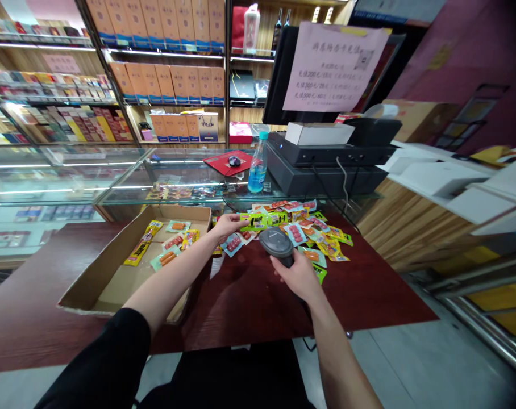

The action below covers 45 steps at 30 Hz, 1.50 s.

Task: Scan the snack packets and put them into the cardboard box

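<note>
My left hand (229, 227) grips one end of a long green snack packet (264, 220), held above a loose pile of snack packets. In my right hand (298, 272) is a dark grey barcode scanner (277, 243), its head close to the green packet. Under and behind them, the pile holds yellow packets (332, 247), clear-fronted sausage packets (295, 233) and some green ones. Left of my left forearm stands a shallow open cardboard box (91, 272) with several packets in it, among them a long yellow packet (142, 243) and a small sausage packet (166, 258).
All this rests on a dark red table (258, 307). Behind it runs a glass display counter (181, 170) bearing a blue drink bottle (258, 165), a mouse (234, 161) on a red mat and a monitor (279, 79) with a paper sign. Stocked shelves (168, 51) line the back.
</note>
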Each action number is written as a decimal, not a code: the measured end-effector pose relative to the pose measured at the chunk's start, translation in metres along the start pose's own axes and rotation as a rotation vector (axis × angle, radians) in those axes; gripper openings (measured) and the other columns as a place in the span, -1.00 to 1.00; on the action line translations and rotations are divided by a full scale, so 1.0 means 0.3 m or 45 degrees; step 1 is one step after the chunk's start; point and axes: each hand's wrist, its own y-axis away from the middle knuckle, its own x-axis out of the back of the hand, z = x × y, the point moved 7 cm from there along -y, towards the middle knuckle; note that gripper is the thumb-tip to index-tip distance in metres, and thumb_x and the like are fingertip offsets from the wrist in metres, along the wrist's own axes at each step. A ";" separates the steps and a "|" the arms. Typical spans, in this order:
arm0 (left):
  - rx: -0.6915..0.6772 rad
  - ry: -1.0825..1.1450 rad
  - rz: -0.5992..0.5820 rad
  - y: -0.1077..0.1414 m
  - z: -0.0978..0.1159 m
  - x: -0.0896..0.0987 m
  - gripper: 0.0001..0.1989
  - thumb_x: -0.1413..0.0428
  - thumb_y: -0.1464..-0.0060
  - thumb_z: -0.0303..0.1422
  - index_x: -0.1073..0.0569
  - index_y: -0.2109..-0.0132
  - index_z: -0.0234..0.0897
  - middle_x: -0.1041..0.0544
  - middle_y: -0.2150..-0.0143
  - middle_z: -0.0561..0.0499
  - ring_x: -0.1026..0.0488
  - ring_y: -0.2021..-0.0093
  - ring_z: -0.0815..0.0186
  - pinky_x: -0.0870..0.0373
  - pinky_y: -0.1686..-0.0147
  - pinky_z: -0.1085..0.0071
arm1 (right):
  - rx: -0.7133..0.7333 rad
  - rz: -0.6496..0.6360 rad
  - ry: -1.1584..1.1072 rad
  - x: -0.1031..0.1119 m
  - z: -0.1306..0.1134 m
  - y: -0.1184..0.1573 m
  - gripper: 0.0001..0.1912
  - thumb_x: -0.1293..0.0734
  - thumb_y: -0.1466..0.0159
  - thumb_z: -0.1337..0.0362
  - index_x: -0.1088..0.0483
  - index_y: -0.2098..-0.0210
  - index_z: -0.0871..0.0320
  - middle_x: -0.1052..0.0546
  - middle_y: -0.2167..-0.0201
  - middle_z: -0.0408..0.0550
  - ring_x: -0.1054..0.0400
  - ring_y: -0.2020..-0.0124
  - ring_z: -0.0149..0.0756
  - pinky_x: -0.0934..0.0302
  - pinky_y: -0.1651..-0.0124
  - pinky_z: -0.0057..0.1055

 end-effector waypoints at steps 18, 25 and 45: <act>-0.360 -0.425 0.442 0.322 0.380 0.615 -0.49 -0.34 0.33 -0.06 -0.58 0.25 -0.32 -0.57 0.37 -0.04 -0.42 0.43 0.39 -0.31 0.43 0.48 | 0.176 -0.146 -0.009 -0.116 -0.163 -0.072 -0.67 -0.31 -0.14 0.06 -0.44 0.23 0.16 -0.57 0.48 -0.05 -0.46 0.45 -0.21 -0.27 0.40 -0.39; -0.327 -0.491 0.405 0.326 0.324 0.564 -0.51 -0.33 0.31 -0.06 -0.57 0.26 -0.34 -0.55 0.42 -0.02 -0.40 0.47 0.40 -0.32 0.45 0.47 | 0.236 -0.143 0.015 -0.127 -0.202 -0.075 -0.69 -0.31 -0.14 0.06 -0.44 0.25 0.16 -0.57 0.46 -0.03 -0.47 0.42 -0.18 -0.27 0.39 -0.39; -0.458 -1.089 -0.372 -0.054 0.040 -0.368 -0.72 -0.22 0.15 -0.32 -0.58 0.22 -0.32 -0.55 0.42 0.03 -0.46 0.37 0.33 -0.35 0.35 0.48 | -0.039 0.183 0.176 0.173 0.089 -0.002 -0.64 -0.32 -0.13 0.04 -0.48 0.21 0.16 -0.57 0.48 0.02 -0.50 0.38 -0.10 -0.26 0.39 -0.37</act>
